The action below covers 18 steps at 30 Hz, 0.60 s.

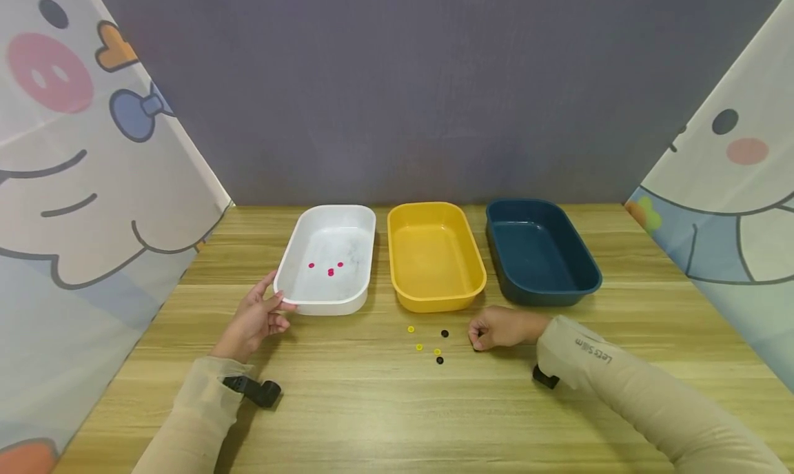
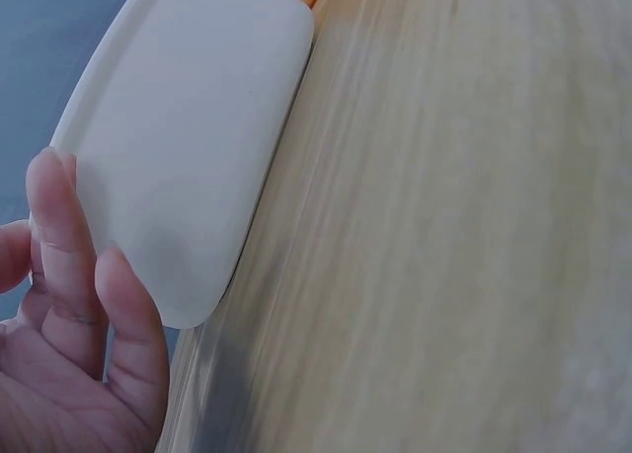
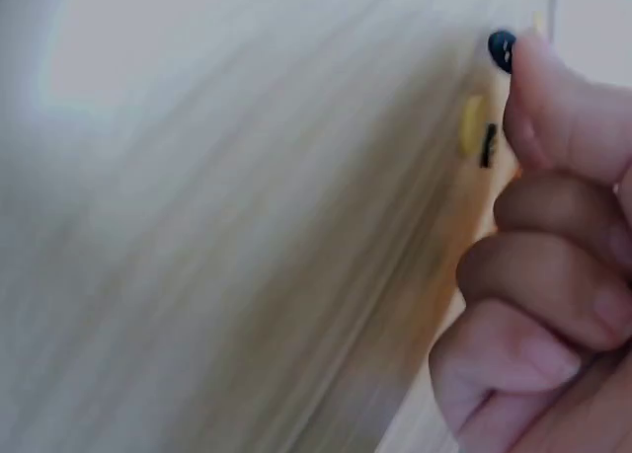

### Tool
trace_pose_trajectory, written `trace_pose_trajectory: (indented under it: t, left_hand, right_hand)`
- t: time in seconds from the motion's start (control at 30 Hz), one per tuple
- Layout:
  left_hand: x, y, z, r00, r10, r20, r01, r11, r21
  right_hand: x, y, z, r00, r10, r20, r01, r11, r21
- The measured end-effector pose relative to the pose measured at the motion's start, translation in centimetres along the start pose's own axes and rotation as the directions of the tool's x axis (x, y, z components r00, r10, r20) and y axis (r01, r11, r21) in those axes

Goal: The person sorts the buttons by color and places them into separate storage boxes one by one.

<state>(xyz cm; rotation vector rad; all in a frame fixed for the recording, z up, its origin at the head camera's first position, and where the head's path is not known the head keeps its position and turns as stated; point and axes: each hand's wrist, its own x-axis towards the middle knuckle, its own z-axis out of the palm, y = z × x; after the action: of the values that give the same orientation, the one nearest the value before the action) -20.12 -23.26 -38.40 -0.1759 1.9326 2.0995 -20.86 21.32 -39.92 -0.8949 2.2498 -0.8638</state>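
My left hand [image 1: 251,322] holds the near left corner of a white plastic tray [image 1: 325,308], fingers against its rim and outer wall. Several pink-red buttons [image 1: 331,273] lie inside that tray. Over the table in front of the yellow tray, my right hand [image 1: 496,326] pinches a black button [image 3: 502,50] between thumb and forefinger, its other fingers curled in. To its left, two black buttons [image 1: 444,333] and three yellow buttons [image 1: 419,347] lie loosely grouped on the wood.
A yellow tray [image 1: 437,302] stands in the middle of the row, and a dark blue tray [image 1: 552,298] stands right of it. The wooden table [image 1: 372,412] meets a grey wall [image 1: 422,102] at the back. Cartoon-printed cloths [image 1: 124,184] flank both sides.
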Motion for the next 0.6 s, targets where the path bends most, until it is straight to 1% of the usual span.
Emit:
trace_pose_trajectory:
  t: [0.1,0.17,0.23,0.33,0.43,0.53,0.6]
  left_hand:
    - [0.0,0.1,0.0,1.000,-0.001,0.002,0.001,1.000,0.000]
    - [0.0,0.2,0.0,1.000,-0.001,0.004,0.001,1.000,0.002]
    - [0.0,0.2,0.0,1.000,-0.001,0.005,0.001,1.000,0.002]
    - [0.0,0.3,0.0,1.000,0.000,0.008,0.000,1.000,0.002]
    - [-0.1,0.3,0.0,1.000,0.003,0.007,-0.003,1.000,0.001]
    - [-0.1,0.3,0.0,1.000,0.006,0.008,-0.006,1.000,0.000]
    - [-0.1,0.2,-0.1,1.000,0.006,0.006,-0.006,1.000,-0.001]
  right_hand:
    - [-0.2,-0.6,-0.2,0.999,0.040,-0.033,-0.038,0.998,0.057]
    - [-0.3,-1.1,-0.3,0.993,0.096,-0.063,-0.090,0.991,0.095]
    - [-0.4,-1.7,-0.4,0.984,0.151,-0.090,-0.139,0.982,0.129]
    - [-0.5,-2.6,-0.7,0.966,0.229,-0.121,-0.207,0.963,0.171]
    - [-0.7,-3.6,-1.3,0.953,0.265,-0.147,-0.238,0.955,0.178]
    - [-0.9,-4.6,-2.2,0.948,0.277,-0.160,-0.251,0.954,0.163]
    - [-1.0,-5.2,-2.8,0.947,0.276,-0.163,-0.256,0.957,0.136]
